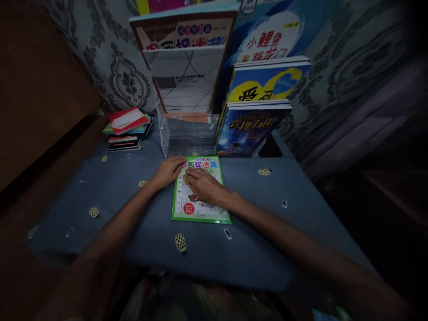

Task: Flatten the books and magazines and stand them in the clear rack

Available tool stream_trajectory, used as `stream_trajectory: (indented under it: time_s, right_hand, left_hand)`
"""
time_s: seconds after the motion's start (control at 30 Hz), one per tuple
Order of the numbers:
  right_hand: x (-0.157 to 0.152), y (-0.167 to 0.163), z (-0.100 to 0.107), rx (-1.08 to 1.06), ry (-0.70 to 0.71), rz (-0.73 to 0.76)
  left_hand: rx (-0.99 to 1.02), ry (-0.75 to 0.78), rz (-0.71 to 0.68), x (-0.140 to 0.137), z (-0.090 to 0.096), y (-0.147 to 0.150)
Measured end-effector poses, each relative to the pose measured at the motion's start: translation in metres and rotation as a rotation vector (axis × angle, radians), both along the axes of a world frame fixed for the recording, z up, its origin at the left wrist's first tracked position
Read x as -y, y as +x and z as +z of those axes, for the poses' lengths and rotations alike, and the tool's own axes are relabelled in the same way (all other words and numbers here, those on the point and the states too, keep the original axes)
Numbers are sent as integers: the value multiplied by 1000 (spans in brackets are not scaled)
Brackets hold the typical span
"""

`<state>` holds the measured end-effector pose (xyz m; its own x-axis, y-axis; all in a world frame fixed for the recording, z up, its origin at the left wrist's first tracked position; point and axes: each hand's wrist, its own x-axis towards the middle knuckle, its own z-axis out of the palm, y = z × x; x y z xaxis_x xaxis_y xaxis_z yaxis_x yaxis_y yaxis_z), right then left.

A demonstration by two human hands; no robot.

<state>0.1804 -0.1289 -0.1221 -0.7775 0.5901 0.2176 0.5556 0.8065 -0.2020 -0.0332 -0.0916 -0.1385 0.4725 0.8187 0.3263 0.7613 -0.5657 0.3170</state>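
A green-bordered picture book (210,213) with colourful Chinese lettering lies flat and closed on the table, its cover up. My left hand (168,171) rests at the book's upper left edge, fingertips touching the cover's corner. Across the middle of the cover lies my right hand (205,186), palm down, its fingers stretched toward the upper left. Both hands are open and grip nothing. The right hand hides part of the cover picture.
Behind the book stands a clear acrylic rack (189,145) with upright books and white sheets. A dark blue book (249,129) stands at its right, before a yellow-and-blue book (267,82). Small books are stacked (129,122) at the left. A patterned blue cloth (261,249) covers the table.
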Motion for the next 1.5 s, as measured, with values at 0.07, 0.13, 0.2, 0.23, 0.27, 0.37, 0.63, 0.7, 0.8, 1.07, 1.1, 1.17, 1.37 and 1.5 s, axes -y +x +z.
stream_trajectory:
  time_s: [0.07, 0.13, 0.2, 0.23, 0.27, 0.37, 0.63, 0.7, 0.8, 1.07, 1.1, 1.17, 1.37, 1.5]
  right_hand:
    - [13, -18, -1, -33, 7, 54]
    - [30, -30, -4, -67, -1, 91]
    - [48, -34, -8, -101, -33, 131]
    - [58, -35, -11, -115, -55, 155]
    - [67, -34, -13, -122, -76, 179]
    - [87, -29, -18, -111, -138, 243]
    - [76, -15, 0, -389, -430, 236]
    - [59, -14, 1, -482, -455, 144]
    - [26, -18, -4, -479, -326, -14]
    - [-32, -41, -19, -210, -92, -147]
    - [-33, -40, -19, -184, -91, -160]
    - [-34, -32, -19, -144, -106, -187]
    - [-35, 19, -23, -149, -105, -240]
    - [-35, 50, -29, -188, -73, -290]
  left_hand:
    - [7, -20, -4, 1, 0, -1]
    - [12, -32, -16, 1, -1, -3]
    - [11, -32, -24, 0, -2, -4]
    - [10, -29, -24, 0, -2, -4]
    - [8, -27, -22, 0, -3, -5]
    - [1, -23, -16, 0, -5, -4]
    - [-33, 25, 10, 5, -2, 0]
    - [-25, 35, 74, 7, -3, 1]
    - [27, 45, 141, 8, -6, -1]
    - [71, 47, 143, 8, -10, -4]
    - [59, 47, 151, 9, -9, -3]
    - [33, 46, 176, 11, -7, 0]
    - [-35, 36, 216, 14, -4, 6]
    - [-33, 42, 204, 15, -4, 6]
